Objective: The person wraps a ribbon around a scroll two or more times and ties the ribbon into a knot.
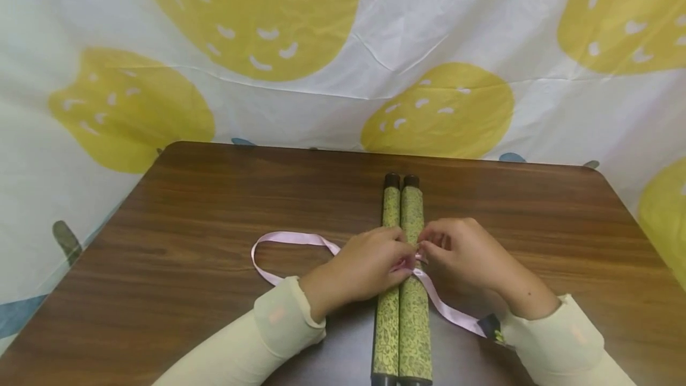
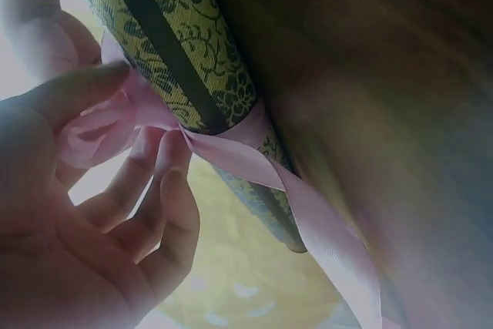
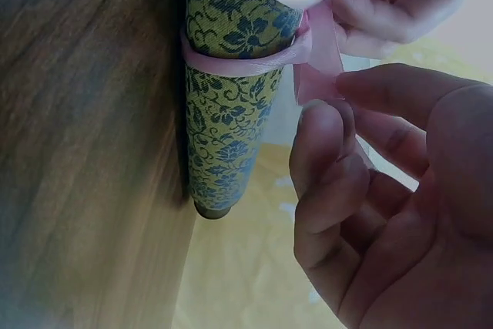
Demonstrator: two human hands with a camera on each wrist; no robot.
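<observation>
A scroll [image 1: 415, 326] in green-gold floral brocade lies on the table as two parallel rolls with dark end knobs. Pink ribbon [image 1: 452, 314] passes round it and gathers on top. My left hand [image 1: 370, 262] pinches a bunched loop of that ribbon [image 2: 96, 132] between thumb and fingers, above the left roll. Across from it, my right hand [image 1: 471, 255] pinches another piece of ribbon [image 3: 317, 82] over the right roll. In the right wrist view one band circles the brocade roll [image 3: 231, 121]. The fingers partly hide the gathered ribbon.
The dark wood table [image 1: 214, 207] reaches back to a white hanging cloth [image 1: 300, 97] with yellow fruit prints. A slack ribbon loop [image 1: 289, 237] extends left of the scroll. At the ribbon's right end, a small dark piece [image 1: 489, 326] lies by the right sleeve [image 1: 557, 338].
</observation>
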